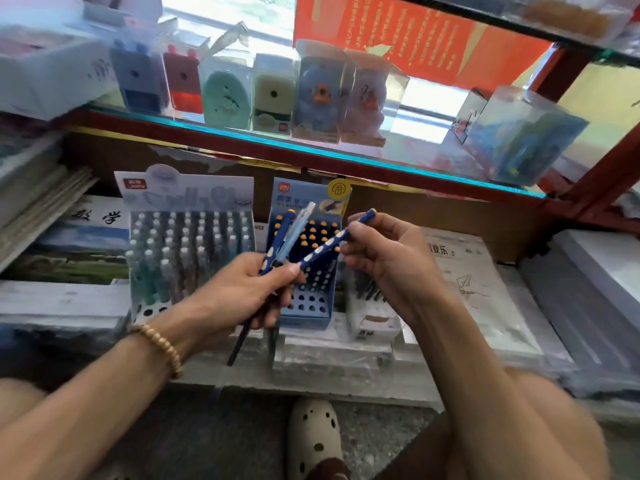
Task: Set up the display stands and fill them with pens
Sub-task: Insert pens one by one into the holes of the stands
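Note:
My left hand grips a small bunch of pens, dark blue ones with white dots and a pale blue one, fanned upward. My right hand pinches the upper end of one dark blue dotted pen, whose lower end still lies in the left hand's bunch. Behind the hands stands a blue display stand with a grid of holes, its back rows filled with orange-capped pens. To its left a white display stand is nearly full of pale capped pens.
A glass shelf above carries boxed pencil sharpeners. Wrapped stacks of paper and books lie left, right and under the stands. A small white box sits right of the blue stand. A cream clog is on the floor below.

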Demonstrator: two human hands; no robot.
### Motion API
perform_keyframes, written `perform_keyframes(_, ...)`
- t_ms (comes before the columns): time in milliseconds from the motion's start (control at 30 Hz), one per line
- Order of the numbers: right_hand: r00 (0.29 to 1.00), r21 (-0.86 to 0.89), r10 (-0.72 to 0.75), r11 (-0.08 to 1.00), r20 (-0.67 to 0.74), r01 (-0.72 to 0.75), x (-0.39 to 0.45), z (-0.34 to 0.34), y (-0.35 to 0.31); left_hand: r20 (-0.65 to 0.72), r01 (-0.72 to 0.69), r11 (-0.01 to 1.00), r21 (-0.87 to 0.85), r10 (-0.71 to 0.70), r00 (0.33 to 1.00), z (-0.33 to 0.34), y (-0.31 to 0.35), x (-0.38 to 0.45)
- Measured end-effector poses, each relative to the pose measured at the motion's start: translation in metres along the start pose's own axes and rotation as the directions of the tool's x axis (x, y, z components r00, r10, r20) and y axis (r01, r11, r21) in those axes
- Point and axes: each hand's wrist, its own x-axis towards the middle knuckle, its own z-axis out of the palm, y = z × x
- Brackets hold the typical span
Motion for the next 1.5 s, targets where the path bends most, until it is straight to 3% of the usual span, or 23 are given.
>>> perform_keyframes(67,0.999,-0.023,0.000,1.000,0.038,0.001,-0.001,0.006,0.002,-0.021,0.000,1.000,0.005,0.000,1.000,-0.006,-0.003,-0.003)
perform_keyframes(167,0.995,-0.046,-0.067,0.997,-0.074,0.064,0.001,0.004,-0.001,-0.141,0.024,0.998,0.061,-0.015,0.990,-0.015,-0.010,-0.007)
perform_keyframes(267,0.968,-0.333,-0.188,0.935,-0.167,0.124,0.005,0.003,0.010,-0.244,0.057,0.998,0.020,-0.051,0.968,-0.028,-0.015,-0.013)
perform_keyframes(400,0.964,-0.587,-0.248,0.796,-0.095,0.147,0.011,0.013,0.042,-0.310,0.044,0.998,0.040,-0.029,0.950,-0.034,-0.014,-0.019)
perform_keyframes(500,0.958,-0.625,-0.277,0.761,-0.070,0.174,0.018,0.023,0.055,-0.379,0.005,0.988,0.152,0.054,0.924,-0.036,-0.014,-0.018)
perform_keyframes(700,0.961,-0.722,-0.276,0.669,-0.019,0.178,0.020,0.041,0.068,-0.389,-0.112,0.994,0.016,0.109,0.915,-0.044,-0.015,-0.023)
perform_keyframes(967,0.952,-0.815,-0.294,0.527,0.089,0.239,0.020,0.066,0.070,-0.478,-0.119,0.988,0.098,0.151,0.865,-0.045,-0.010,-0.034)
perform_keyframes(1300,0.952,-0.886,-0.304,0.434,0.030,0.167,0.022,0.075,0.091,-0.523,-0.140,0.989,-0.056,0.091,0.848,-0.047,-0.004,-0.043)
perform_keyframes(1400,0.909,-0.829,-0.414,0.521,-0.037,0.203,0.009,0.077,0.077,-0.542,-0.153,0.979,-0.137,0.055,0.839,-0.049,-0.003,-0.043)
perform_keyframes(1433,0.919,-0.770,-0.393,0.585,0.003,0.253,0.004,0.080,0.071,-0.548,-0.157,0.974,-0.162,0.044,0.835,-0.050,-0.003,-0.043)
perform_keyframes(1500,0.962,-0.601,-0.191,0.752,0.196,0.272,-0.009,0.086,0.060,-0.551,-0.168,0.966,-0.195,0.034,0.834,-0.050,-0.003,-0.042)
